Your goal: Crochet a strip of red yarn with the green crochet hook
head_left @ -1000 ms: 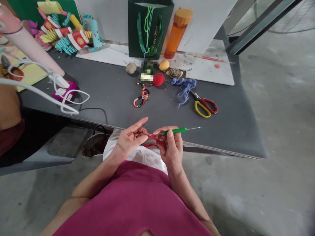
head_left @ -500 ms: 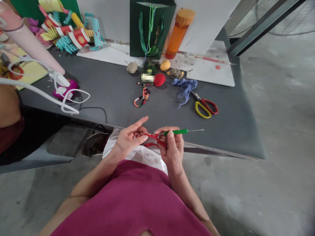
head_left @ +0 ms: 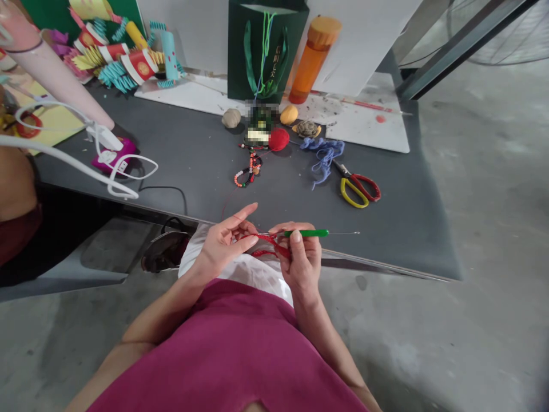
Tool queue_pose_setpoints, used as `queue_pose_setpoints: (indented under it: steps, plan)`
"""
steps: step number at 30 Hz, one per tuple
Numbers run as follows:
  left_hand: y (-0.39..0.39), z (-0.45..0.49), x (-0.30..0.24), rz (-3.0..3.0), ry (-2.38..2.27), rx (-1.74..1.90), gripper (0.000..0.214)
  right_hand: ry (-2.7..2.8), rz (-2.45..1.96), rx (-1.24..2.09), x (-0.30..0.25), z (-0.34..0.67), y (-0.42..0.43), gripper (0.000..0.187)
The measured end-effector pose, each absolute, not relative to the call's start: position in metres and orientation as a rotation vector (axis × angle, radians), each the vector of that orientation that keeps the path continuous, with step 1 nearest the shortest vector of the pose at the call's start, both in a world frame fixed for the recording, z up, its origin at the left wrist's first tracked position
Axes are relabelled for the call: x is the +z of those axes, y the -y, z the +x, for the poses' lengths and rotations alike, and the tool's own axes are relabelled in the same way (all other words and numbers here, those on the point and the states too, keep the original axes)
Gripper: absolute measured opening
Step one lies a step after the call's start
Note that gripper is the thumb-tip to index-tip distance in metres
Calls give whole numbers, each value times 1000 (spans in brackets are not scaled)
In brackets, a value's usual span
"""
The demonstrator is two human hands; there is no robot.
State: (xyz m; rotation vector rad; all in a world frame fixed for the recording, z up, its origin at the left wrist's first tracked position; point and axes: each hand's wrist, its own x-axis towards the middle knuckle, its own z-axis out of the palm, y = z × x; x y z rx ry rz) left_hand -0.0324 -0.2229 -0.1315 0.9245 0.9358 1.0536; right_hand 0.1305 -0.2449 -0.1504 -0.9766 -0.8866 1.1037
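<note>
A person at a gray tabletop [head_left: 386, 229] works a red crocheted cord [head_left: 270, 243] with both bare hands, well below a red yarn ball [head_left: 279, 139]; the work sits just over the tabletop's near edge, and a thin red thread [head_left: 229, 206] rises from it toward the ball.

The left hand [head_left: 225, 240] is half open, its fingers fanned, its thumb and forefinger pinching the cord; the right hand [head_left: 302, 257] is curled closed around the green handle of a crochet hook [head_left: 306, 233], its steel shaft pointing away to the right and its tip beyond the cord.

Near the ball, a beaded string [head_left: 249, 171] lies just to the left; a tangle of blue yarn [head_left: 323, 154] sits to the right, with yellow-and-red-handled scissors [head_left: 355, 189] beyond it; a pale stone-like ball [head_left: 231, 118], a yellow-orange ball [head_left: 289, 114] and a small turtle-shaped object [head_left: 307, 129] lie just above; a green gift bag [head_left: 266, 51] and an orange bottle [head_left: 313, 60] stand farther back; a small item behind the ball is blurred; paper crafts [head_left: 124, 57] crowd the far left.
</note>
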Motion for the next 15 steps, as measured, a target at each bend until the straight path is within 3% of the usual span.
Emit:
queue_pose_setpoints:
  steps: [15]
  plan:
    - [225, -31, -131, 923, -996, 1074, 60, 1051, -1006, 977, -150, 135, 249, 18]
